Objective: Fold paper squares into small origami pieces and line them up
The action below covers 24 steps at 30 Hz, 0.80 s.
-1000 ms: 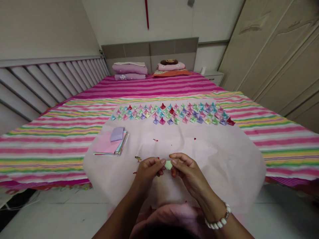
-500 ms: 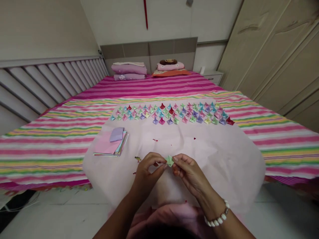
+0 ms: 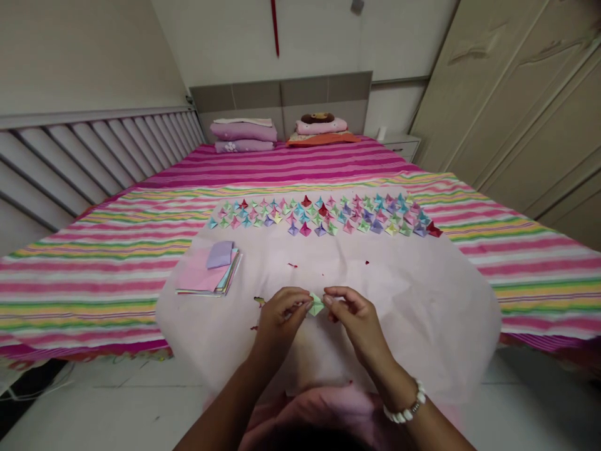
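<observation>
My left hand [image 3: 280, 316] and my right hand [image 3: 353, 319] meet over a pale pink sheet [image 3: 422, 294] at the near edge of the bed. Both pinch a small light green folded paper piece [image 3: 316, 305] between their fingertips. A white bead bracelet [image 3: 404, 410] circles my right wrist. Farther out on the sheet lie several small folded paper shapes [image 3: 323, 216] in many colours, set in rows. A stack of coloured paper squares [image 3: 210, 271] lies to the left of my hands.
The bed carries a pink, green and yellow striped cover [image 3: 84, 275]. Folded bedding and pillows [image 3: 244, 134] sit at the headboard. A slatted rail [image 3: 84, 156] runs along the left, wardrobe doors [image 3: 526, 106] stand on the right. Tiny paper scraps [image 3: 293, 265] dot the sheet.
My hands have shifted slightly while turning the green paper piece between the fingertips; it now shows a more pointed folded shape. Nothing else has moved.
</observation>
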### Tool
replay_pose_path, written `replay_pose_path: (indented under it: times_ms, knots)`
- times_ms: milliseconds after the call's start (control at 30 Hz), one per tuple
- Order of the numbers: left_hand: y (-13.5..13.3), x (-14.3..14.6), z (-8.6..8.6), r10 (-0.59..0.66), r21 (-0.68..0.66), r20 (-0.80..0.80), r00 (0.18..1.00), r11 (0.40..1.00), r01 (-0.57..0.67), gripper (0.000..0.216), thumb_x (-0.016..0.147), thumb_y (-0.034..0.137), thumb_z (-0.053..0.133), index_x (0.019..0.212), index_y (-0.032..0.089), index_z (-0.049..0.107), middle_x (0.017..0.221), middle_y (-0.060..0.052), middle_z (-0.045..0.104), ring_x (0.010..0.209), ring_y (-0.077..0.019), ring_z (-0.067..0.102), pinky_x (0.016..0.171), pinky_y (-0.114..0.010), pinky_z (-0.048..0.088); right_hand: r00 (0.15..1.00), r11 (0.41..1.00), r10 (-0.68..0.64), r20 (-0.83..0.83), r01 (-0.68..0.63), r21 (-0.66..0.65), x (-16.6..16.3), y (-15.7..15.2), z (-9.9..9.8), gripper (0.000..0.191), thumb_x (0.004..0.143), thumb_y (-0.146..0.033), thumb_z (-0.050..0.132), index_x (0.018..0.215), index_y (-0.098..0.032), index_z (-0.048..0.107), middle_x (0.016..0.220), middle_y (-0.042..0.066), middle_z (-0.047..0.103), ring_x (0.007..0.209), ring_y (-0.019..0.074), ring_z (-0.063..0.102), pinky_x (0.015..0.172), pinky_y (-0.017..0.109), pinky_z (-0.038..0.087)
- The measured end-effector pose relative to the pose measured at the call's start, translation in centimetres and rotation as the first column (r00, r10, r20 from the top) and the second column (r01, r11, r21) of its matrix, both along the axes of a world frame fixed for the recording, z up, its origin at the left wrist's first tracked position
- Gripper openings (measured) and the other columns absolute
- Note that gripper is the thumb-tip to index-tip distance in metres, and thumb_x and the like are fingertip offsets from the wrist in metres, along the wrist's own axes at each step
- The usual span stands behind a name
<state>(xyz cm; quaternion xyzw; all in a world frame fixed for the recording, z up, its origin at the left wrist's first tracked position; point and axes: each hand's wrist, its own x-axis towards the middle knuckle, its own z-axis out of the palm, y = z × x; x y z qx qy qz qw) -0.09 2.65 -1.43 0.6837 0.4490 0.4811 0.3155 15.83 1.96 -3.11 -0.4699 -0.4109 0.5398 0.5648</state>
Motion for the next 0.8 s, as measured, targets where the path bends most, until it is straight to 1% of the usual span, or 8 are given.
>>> replay_pose_path:
  times_ms: [33,100,133,200,267,367,600,800]
  knots:
    - [0.1,0.0,-0.1,0.001,-0.004,-0.004,1.000,1.000,-0.001,0.009,0.080,0.019,0.063,0.079,0.020,0.072,0.087,-0.006,0.070,0.083,-0.0176,0.065,0.069,-0.027,0.053,0.998,0.997,-0.020,0.057,0.016,0.071,0.1,0.1,0.0,0.024,0.069,-0.036,0.077,0.087,-0.021,0.072,0.067,0.000,0.063,0.056,0.0125,0.052,0.056,0.028,0.045]
    - [0.2,0.0,-0.4,-0.003,-0.010,-0.005,1.000,1.000,0.003,0.009,0.080,0.020,0.062,0.079,0.020,0.072,0.087,-0.006,0.070,0.082,-0.0175,0.065,0.070,-0.027,0.053,0.991,0.979,-0.016,0.132,-0.011,0.204,0.2,0.2,0.0,0.018,0.070,-0.034,0.076,0.084,-0.023,0.073,0.084,0.003,0.064,0.061,0.0130,0.053,0.059,0.029,0.046]
    - [0.3,0.1,-0.4,-0.005,-0.011,-0.004,1.000,1.000,0.005,0.010,0.080,0.019,0.062,0.080,0.020,0.072,0.087,-0.006,0.070,0.083,-0.0174,0.065,0.071,-0.027,0.053,0.987,0.967,-0.002,0.162,-0.040,0.252,0.2,0.3,0.0,0.015,0.071,-0.033,0.075,0.082,-0.024,0.074,0.088,0.004,0.063,0.063,0.0136,0.054,0.060,0.029,0.046]
    - [0.3,0.2,-0.5,-0.007,-0.010,-0.011,1.000,1.000,0.007,0.011,0.081,0.018,0.060,0.081,0.020,0.071,0.087,-0.006,0.070,0.084,-0.0172,0.065,0.073,-0.028,0.052,0.977,0.951,0.013,0.212,-0.077,0.300,0.1,0.4,-0.1,0.010,0.073,-0.032,0.073,0.079,-0.024,0.073,0.088,0.004,0.063,0.067,0.0150,0.055,0.060,0.030,0.046]
    - [0.2,0.4,-0.5,-0.008,-0.009,-0.034,0.999,1.000,0.007,0.011,0.082,0.017,0.059,0.080,0.019,0.070,0.087,-0.006,0.069,0.084,-0.0169,0.065,0.073,-0.027,0.052,0.971,0.947,0.015,0.240,-0.091,0.309,-0.1,0.5,-0.2,0.007,0.076,-0.030,0.071,0.077,-0.024,0.072,0.084,0.004,0.062,0.068,0.0159,0.054,0.060,0.030,0.045]
    - [0.3,0.6,-0.5,-0.013,-0.014,-0.062,0.998,1.000,0.012,0.011,0.082,0.017,0.058,0.079,0.019,0.068,0.087,-0.005,0.069,0.083,-0.0167,0.064,0.072,-0.027,0.051,0.973,0.951,0.040,0.229,-0.107,0.292,-0.2,0.7,-0.4,0.008,0.078,-0.030,0.069,0.076,-0.023,0.071,0.084,0.004,0.061,0.070,0.0164,0.055,0.060,0.030,0.046]
    - [0.7,0.6,-1.2,0.012,-0.030,-0.077,0.997,0.999,-0.015,0.012,0.083,0.016,0.053,0.079,0.019,0.064,0.087,-0.005,0.068,0.083,-0.0171,0.063,0.073,-0.028,0.050,0.990,0.968,0.118,0.079,-0.132,0.214,0.1,1.0,-0.7,0.013,0.077,-0.035,0.070,0.074,-0.022,0.071,0.085,0.003,0.060,0.066,0.0149,0.058,0.062,0.030,0.050]
    - [0.8,0.9,-1.2,0.004,0.037,-0.187,0.982,0.999,0.003,0.014,0.084,0.012,0.049,0.081,0.019,0.061,0.088,-0.005,0.067,0.085,-0.0171,0.062,0.075,-0.029,0.049,0.982,0.970,0.096,0.160,-0.128,0.208,0.1,1.2,-0.6,0.013,0.076,-0.034,0.070,0.073,-0.021,0.070,0.081,0.004,0.061,0.063,0.0145,0.056,0.058,0.030,0.049]
